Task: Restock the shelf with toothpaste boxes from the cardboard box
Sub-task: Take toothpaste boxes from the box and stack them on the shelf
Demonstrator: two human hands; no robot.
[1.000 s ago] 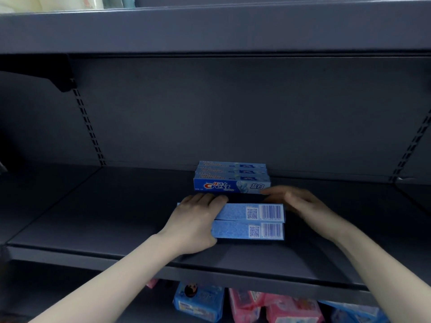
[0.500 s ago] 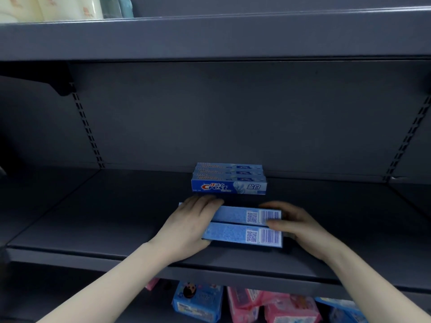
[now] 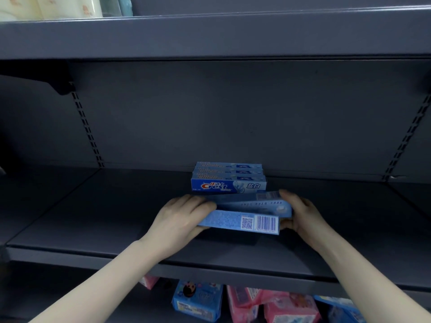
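**Two boxes held mid-shelf, three stacked behind**

Two toothpaste boxes [image 3: 238,222] sit between both hands above the middle of the shelf [image 3: 93,229]. The left hand [image 3: 179,220] curls its fingers over their left ends; the right hand [image 3: 300,215] clasps the right ends. Just behind, a stack [image 3: 229,179] of three boxes stands near the back wall. Bare shelf lies on both sides.

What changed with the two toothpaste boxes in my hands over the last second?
The right hand, which lay open beside the boxes, now grips their right ends. The near box has lifted at its front and come toward you, and the far box has tipped and skewed. The left hand stays curled over their left ends. The stacked boxes at the back have not moved.
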